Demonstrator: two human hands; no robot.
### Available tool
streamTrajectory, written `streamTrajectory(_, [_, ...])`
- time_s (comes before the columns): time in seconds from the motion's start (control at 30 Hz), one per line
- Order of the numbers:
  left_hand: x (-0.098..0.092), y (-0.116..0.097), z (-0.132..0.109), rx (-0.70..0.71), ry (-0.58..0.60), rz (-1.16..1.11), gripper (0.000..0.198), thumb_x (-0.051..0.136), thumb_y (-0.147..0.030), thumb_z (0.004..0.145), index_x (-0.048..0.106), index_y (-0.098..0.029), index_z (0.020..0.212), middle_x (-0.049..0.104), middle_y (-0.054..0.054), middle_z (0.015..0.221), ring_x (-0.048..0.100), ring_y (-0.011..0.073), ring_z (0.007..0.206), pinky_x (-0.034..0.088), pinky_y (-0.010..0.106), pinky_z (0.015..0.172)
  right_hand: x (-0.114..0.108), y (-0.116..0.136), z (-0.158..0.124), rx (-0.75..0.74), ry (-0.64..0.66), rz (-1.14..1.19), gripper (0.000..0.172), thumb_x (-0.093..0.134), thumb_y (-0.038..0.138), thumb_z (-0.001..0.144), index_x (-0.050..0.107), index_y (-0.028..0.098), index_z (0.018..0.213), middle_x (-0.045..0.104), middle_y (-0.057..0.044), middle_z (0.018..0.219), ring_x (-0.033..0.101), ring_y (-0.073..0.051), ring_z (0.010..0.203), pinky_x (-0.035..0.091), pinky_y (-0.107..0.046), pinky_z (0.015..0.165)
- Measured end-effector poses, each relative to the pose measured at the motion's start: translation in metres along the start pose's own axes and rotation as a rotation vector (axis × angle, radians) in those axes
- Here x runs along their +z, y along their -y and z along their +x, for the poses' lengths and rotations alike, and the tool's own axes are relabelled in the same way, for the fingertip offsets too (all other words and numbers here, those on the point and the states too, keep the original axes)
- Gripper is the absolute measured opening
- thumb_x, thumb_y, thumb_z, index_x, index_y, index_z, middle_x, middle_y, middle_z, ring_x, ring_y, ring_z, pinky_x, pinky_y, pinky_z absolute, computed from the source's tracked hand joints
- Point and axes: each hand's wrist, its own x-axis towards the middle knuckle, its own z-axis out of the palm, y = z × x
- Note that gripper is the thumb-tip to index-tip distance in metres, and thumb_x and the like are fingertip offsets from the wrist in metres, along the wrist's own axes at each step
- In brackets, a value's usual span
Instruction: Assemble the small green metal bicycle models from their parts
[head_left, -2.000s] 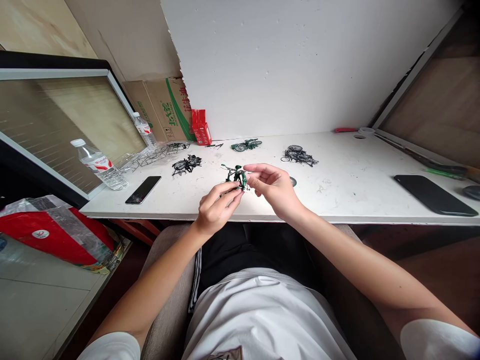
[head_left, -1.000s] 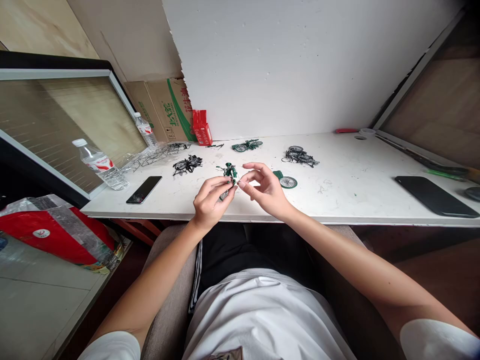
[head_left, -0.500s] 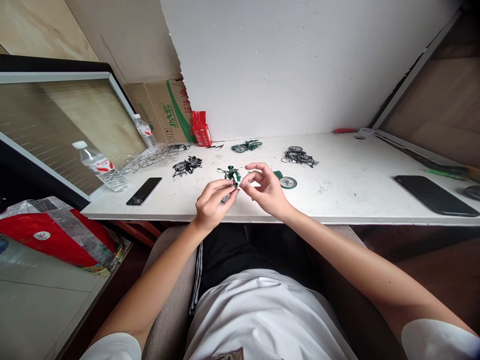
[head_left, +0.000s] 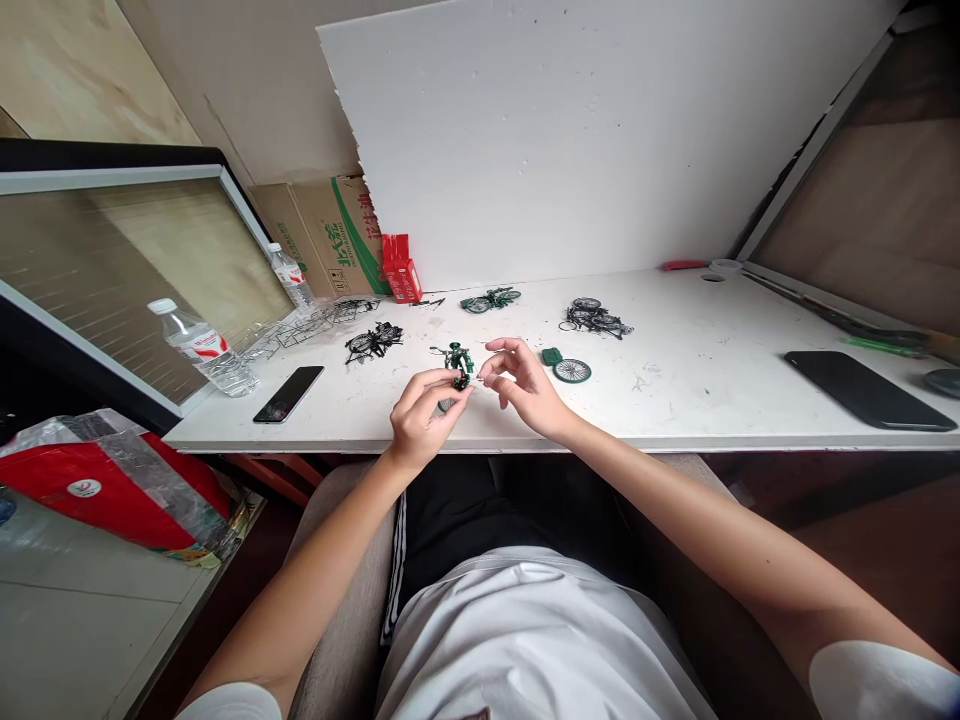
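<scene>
My left hand point(head_left: 421, 417) is pinched on a small green model bicycle point(head_left: 455, 362) held just above the white table point(head_left: 690, 390), near its front edge. My right hand point(head_left: 521, 385) is right beside it, thumb and forefinger pinched at the model's right side on something too small to make out. A loose spoked wheel with a green part point(head_left: 568, 368) lies on the table just right of my right hand.
Another green model bicycle point(head_left: 489, 298) and two heaps of dark parts point(head_left: 373, 340) point(head_left: 596, 318) lie further back. Empty part frames point(head_left: 311, 317), two water bottles point(head_left: 199, 345) point(head_left: 291, 275), a phone point(head_left: 288, 392) sit left; a red box point(head_left: 400, 268) behind; a black phone point(head_left: 868, 389) right.
Both hands moved slightly left and nearer the table edge with the green model. The wheel on the table came out from behind my right hand. The camera tilted down a little.
</scene>
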Motion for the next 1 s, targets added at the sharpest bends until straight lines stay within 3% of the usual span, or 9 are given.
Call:
streamTrajectory(0.1, [0.0, 0.005, -0.005, 0.003, 0.016, -0.004, 0.021, 0.083, -0.016, 0.091, 0.063, -0.02, 0.087, 0.077, 0.008, 0.113, 0.08, 0.0204, 0.1, 0.07, 0.034, 0.088, -0.016, -0.007, 0.008, 0.055, -0.021, -0.088, 0.039, 0.063, 0.048, 0.101, 0.051, 0.027, 0.131, 0.072, -0.004, 0.094, 0.07, -0.024, 0.093, 0.051, -0.029, 0.058])
streamTrajectory(0.23, [0.001, 0.02, -0.014, 0.109, 0.058, 0.099, 0.02, 0.081, -0.014, 0.092, 0.062, -0.021, 0.089, 0.078, 0.009, 0.112, 0.081, 0.0195, 0.096, 0.068, 0.03, 0.084, -0.058, 0.0, 0.024, 0.116, -0.07, -0.319, 0.026, 0.065, 0.041, 0.097, 0.061, 0.022, 0.114, 0.075, -0.005, 0.081, 0.071, -0.021, 0.072, 0.055, -0.033, 0.065])
streamTrajectory(0.33, [0.002, 0.031, -0.021, 0.197, 0.102, 0.144, 0.014, 0.078, -0.012, 0.094, 0.066, -0.02, 0.094, 0.078, 0.009, 0.11, 0.08, 0.0182, 0.091, 0.066, 0.028, 0.079, -0.092, 0.004, 0.035, 0.212, -0.222, -0.402, 0.018, 0.064, 0.034, 0.095, 0.065, 0.02, 0.107, 0.077, -0.008, 0.083, 0.073, -0.022, 0.072, 0.056, -0.033, 0.064])
streamTrajectory(0.43, [0.002, 0.038, -0.026, 0.224, 0.154, 0.135, 0.01, 0.071, -0.01, 0.098, 0.069, -0.019, 0.097, 0.078, 0.009, 0.11, 0.08, 0.0193, 0.094, 0.066, 0.03, 0.082, -0.114, -0.001, 0.039, 0.246, -0.305, -0.521, 0.015, 0.063, 0.029, 0.092, 0.068, 0.019, 0.102, 0.08, -0.011, 0.09, 0.076, -0.025, 0.087, 0.059, -0.036, 0.076])
streamTrajectory(0.6, [0.003, 0.042, -0.033, 0.225, 0.228, 0.131, 0.018, 0.062, -0.002, 0.097, 0.07, -0.018, 0.093, 0.077, 0.01, 0.109, 0.078, 0.0222, 0.098, 0.065, 0.033, 0.081, -0.129, -0.018, 0.04, 0.221, -0.342, -0.688, 0.018, 0.061, 0.026, 0.087, 0.073, 0.017, 0.097, 0.081, -0.013, 0.1, 0.075, -0.029, 0.101, 0.057, -0.044, 0.095])
streamTrajectory(0.77, [0.005, 0.046, -0.037, 0.18, 0.233, 0.147, 0.023, 0.057, -0.002, 0.099, 0.071, -0.018, 0.091, 0.077, 0.01, 0.109, 0.077, 0.0222, 0.099, 0.065, 0.034, 0.081, -0.138, -0.025, 0.04, 0.208, -0.387, -0.79, 0.024, 0.056, 0.027, 0.089, 0.075, 0.017, 0.101, 0.081, -0.014, 0.109, 0.074, -0.03, 0.106, 0.055, -0.044, 0.1])
streamTrajectory(0.83, [0.005, 0.048, -0.038, 0.155, 0.237, 0.152, 0.023, 0.056, -0.003, 0.1, 0.071, -0.018, 0.091, 0.077, 0.01, 0.109, 0.077, 0.0218, 0.099, 0.065, 0.034, 0.081, -0.143, -0.024, 0.039, 0.248, -0.335, -0.829, 0.027, 0.057, 0.03, 0.092, 0.075, 0.016, 0.106, 0.08, -0.015, 0.115, 0.074, -0.03, 0.108, 0.056, -0.043, 0.098])
streamTrajectory(0.9, [0.006, 0.049, -0.04, 0.135, 0.242, 0.147, 0.023, 0.056, -0.004, 0.1, 0.071, -0.019, 0.092, 0.077, 0.009, 0.11, 0.077, 0.0221, 0.1, 0.066, 0.035, 0.082, -0.15, -0.019, 0.037, 0.335, -0.199, -0.899, 0.035, 0.061, 0.038, 0.094, 0.074, 0.015, 0.117, 0.078, -0.017, 0.125, 0.075, -0.031, 0.107, 0.057, -0.042, 0.094])
streamTrajectory(1.0, [0.007, 0.05, -0.04, 0.111, 0.243, 0.128, 0.021, 0.057, -0.005, 0.1, 0.072, -0.019, 0.095, 0.076, 0.009, 0.109, 0.077, 0.0228, 0.101, 0.066, 0.038, 0.085, -0.161, -0.009, 0.035, 0.527, 0.067, -1.014, 0.067, 0.071, 0.06, 0.089, 0.065, 0.017, 0.14, 0.071, -0.02, 0.139, 0.074, -0.035, 0.113, 0.059, -0.043, 0.092])
